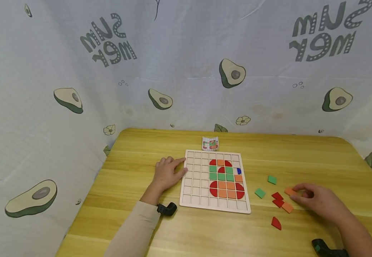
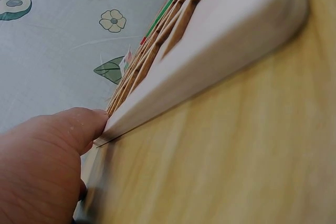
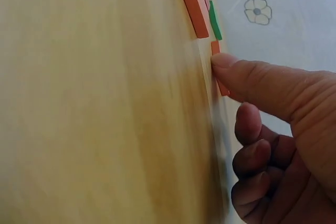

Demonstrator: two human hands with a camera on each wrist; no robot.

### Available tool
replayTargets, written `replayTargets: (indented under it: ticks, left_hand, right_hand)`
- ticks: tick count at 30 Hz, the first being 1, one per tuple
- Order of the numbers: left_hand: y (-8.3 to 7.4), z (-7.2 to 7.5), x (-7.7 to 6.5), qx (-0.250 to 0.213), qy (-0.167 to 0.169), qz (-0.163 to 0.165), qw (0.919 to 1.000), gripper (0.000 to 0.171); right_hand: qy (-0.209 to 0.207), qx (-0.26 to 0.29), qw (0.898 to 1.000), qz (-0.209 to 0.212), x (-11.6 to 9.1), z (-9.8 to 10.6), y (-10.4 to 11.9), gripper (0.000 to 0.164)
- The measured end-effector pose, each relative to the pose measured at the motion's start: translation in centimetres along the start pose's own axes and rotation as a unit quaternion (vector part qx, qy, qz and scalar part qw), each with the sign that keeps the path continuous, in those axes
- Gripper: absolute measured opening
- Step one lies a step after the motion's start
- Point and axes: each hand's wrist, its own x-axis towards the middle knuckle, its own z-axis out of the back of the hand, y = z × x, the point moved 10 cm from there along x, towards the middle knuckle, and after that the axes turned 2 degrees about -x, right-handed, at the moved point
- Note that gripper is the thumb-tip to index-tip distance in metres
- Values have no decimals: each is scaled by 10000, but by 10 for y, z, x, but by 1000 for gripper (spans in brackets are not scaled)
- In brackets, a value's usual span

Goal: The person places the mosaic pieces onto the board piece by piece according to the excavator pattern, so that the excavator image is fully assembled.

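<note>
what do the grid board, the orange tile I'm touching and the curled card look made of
Grid board: probably matte wood, pale with browned ridges. Orange tile: painted wood or plastic, unclear; smooth, evenly colored edges. Curled card: likely printed paper or cardstock; it bends.

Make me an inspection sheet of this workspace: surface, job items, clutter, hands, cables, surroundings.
Surface: yellow wood-grain table.
Job items: pale wooden grid board with flat red, green, orange and blue pieces set on it; small curled printed card behind it; loose red, green and orange pieces to its right.
Clutter: nothing seen.
Hands: left hand touches the board's left edge; right hand pinches a flat orange tile.
Cables: nothing seen.
Surroundings: whitish avocado-print curtain.
</note>
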Motion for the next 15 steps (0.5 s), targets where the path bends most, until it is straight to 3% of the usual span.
replayTargets:
  ticks: [9,15]
  left_hand:
    - [0,0,1,15,30,45,10000,49]
    - [0,0,0,-24,54,69,10000,49]
  right_hand:
    - [-122,198,9996,176,-1,-6,8,52]
    - [-219,187,9991,319,0,-3,31,45]
